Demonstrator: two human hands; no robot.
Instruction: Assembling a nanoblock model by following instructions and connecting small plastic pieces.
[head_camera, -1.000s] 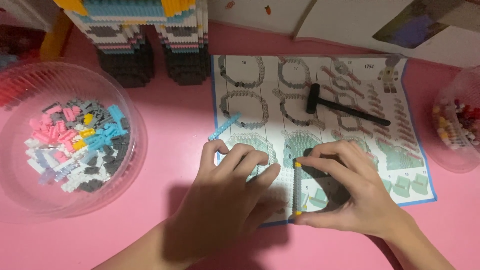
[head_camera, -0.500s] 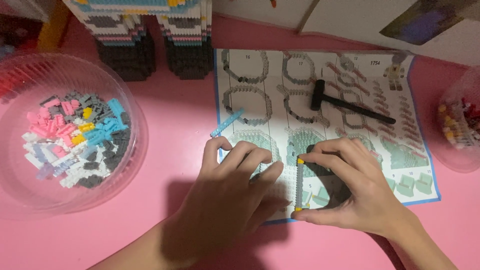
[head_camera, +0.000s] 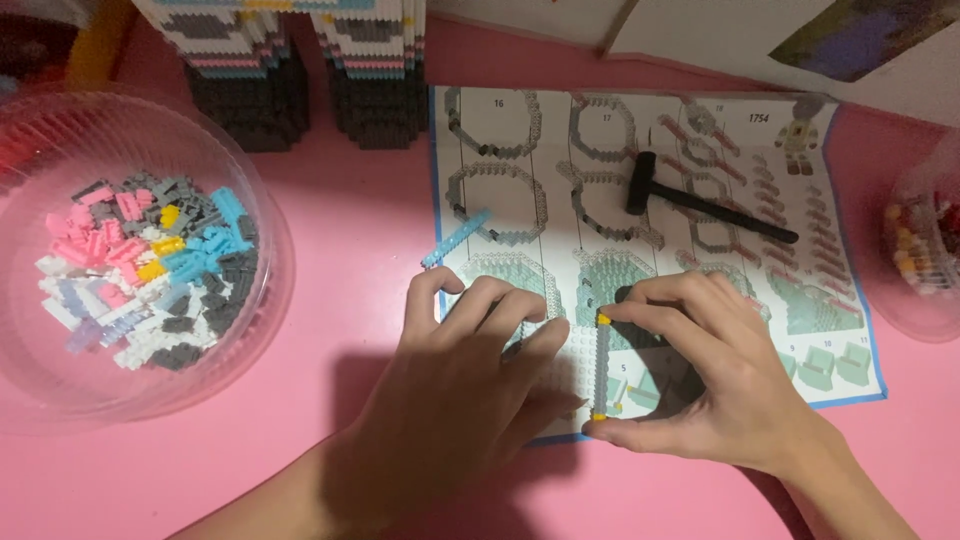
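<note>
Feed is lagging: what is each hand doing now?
Left hand: fingers curled, pressing on the brick plate.
Right hand: pinching the brick plate's edge.
</note>
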